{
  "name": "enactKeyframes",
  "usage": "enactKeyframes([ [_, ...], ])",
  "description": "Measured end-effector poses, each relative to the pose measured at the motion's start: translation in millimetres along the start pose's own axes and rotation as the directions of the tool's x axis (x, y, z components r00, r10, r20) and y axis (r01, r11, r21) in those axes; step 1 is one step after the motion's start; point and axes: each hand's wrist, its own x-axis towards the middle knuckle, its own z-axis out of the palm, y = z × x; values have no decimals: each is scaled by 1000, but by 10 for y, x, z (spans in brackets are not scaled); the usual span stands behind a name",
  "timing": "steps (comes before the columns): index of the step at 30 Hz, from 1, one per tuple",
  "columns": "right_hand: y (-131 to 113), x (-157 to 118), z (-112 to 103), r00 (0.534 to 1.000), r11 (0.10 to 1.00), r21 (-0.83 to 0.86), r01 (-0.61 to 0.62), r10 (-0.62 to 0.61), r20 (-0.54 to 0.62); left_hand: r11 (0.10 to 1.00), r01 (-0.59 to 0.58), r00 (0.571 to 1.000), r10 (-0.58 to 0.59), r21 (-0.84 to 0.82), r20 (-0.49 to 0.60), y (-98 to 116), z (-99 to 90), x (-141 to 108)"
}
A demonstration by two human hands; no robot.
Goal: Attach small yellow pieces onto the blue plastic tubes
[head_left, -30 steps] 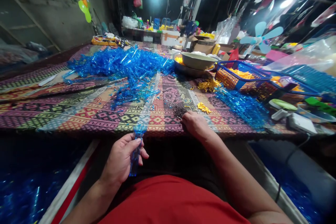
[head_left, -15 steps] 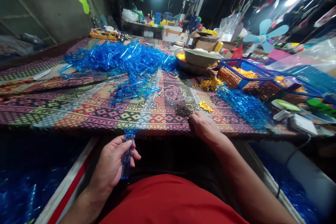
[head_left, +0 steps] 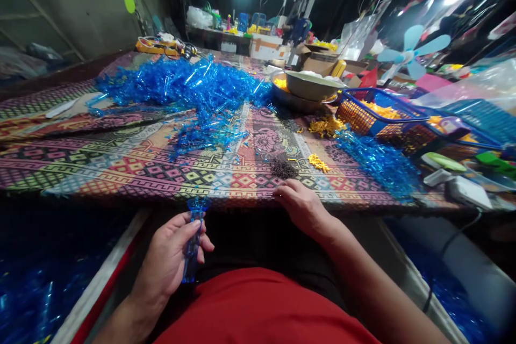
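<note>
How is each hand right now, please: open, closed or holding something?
Left hand: closed, holding a blue plastic piece.
Right hand: fingers curled; any grip cannot be told.

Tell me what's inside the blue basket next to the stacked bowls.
The blue basket holds a heap of small yellow pieces. What lies deep in the middle can't be seen; the top layer covers it.

Thin item (head_left: pixel 267 194) in right hand (head_left: pixel 300 207): too small to identify. Red shirt (head_left: pixel 262 306) (right forearm (head_left: pixel 363 269) likewise): cut off by lower edge.
</note>
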Motion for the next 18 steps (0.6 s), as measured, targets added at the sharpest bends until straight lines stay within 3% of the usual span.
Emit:
enactKeyframes([
  [13,-57,112,74,993,992,-28,121,-121,-13,999,46,999,-46,-15,27,-62,-53,23],
  [18,-51,158,72,985,987,-1,162,-162,62,998,57,998,-57,-29,17,-84,-57,36],
])
